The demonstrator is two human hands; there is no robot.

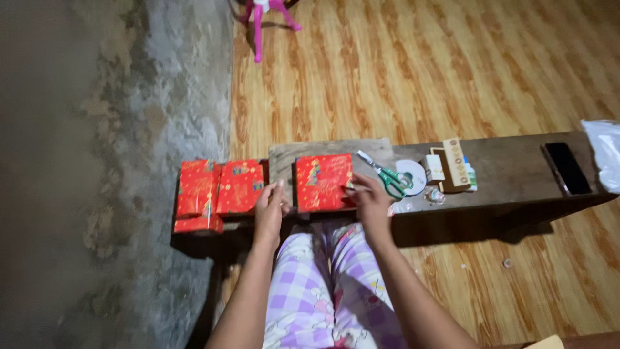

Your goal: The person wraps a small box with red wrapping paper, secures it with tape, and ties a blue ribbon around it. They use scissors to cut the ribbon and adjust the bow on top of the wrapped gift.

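Note:
A box wrapped in red patterned paper lies on a wooden bench in front of me. My right hand rests on the box's right edge, fingers pressed against the paper. My left hand sits just left of the box at its lower left corner, fingers loosely curled and holding nothing that I can see. Green-handled scissors lie just right of the box, beside a white tape roll.
Several more red wrapped boxes sit at the bench's left end. A small wooden box, a dark phone and a clear plastic bag lie to the right. A pink stool's legs stand on the wood-pattern floor behind.

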